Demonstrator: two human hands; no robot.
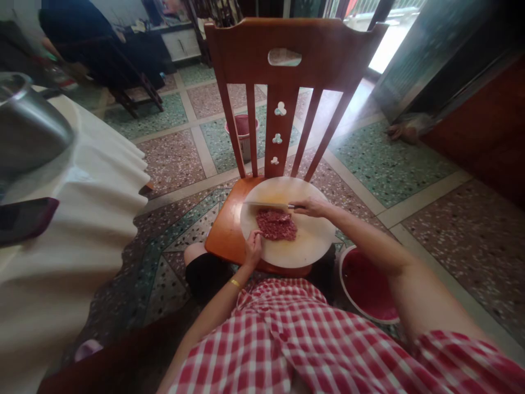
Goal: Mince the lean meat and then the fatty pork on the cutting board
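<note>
A round white cutting board (311, 246) lies on the seat of a wooden chair (221, 230). A flat patch of minced red meat (276, 225) sits in its middle. My right hand (312, 207) is closed around the handle of a knife (266, 204), whose blade lies level just beyond the meat. My left hand (253, 247) rests at the board's near left edge, fingers curled beside the meat, holding nothing that I can see.
A red bowl with a white rim (366, 285) stands on the floor by my right knee. A table with a white cloth (82, 219), a metal pot (24, 126) and a phone (24, 219) is at left. A small pink bucket (243, 131) sits behind the chair.
</note>
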